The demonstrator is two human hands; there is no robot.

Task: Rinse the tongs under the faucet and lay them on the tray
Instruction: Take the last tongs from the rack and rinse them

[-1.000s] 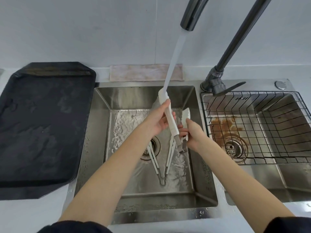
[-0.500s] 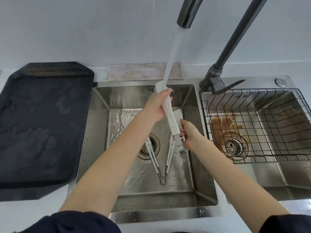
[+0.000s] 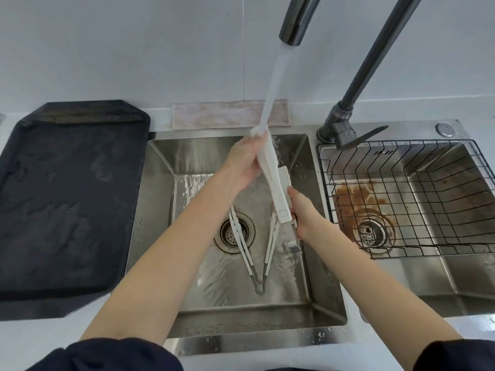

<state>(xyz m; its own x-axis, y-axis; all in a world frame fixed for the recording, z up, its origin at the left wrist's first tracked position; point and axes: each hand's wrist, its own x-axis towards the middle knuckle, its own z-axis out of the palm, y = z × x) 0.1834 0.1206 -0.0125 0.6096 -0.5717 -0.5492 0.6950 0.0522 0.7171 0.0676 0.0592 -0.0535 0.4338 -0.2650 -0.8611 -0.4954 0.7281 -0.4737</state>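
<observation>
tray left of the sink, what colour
Black, with a wet sheen; the tray shows in the head view.

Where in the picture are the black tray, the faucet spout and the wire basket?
black tray (image 3: 67, 210), head view, on its bare flat bottom
faucet spout (image 3: 294, 25), head view, on the dark curved tube above the stream
wire basket (image 3: 428, 210), head view, on its wire floor

You can't read any words, numbers or signs on anything here, not one letter at all.

both hands grip white tongs (image 3: 273, 183) — faucet (image 3: 294, 25) water hitting them
</observation>
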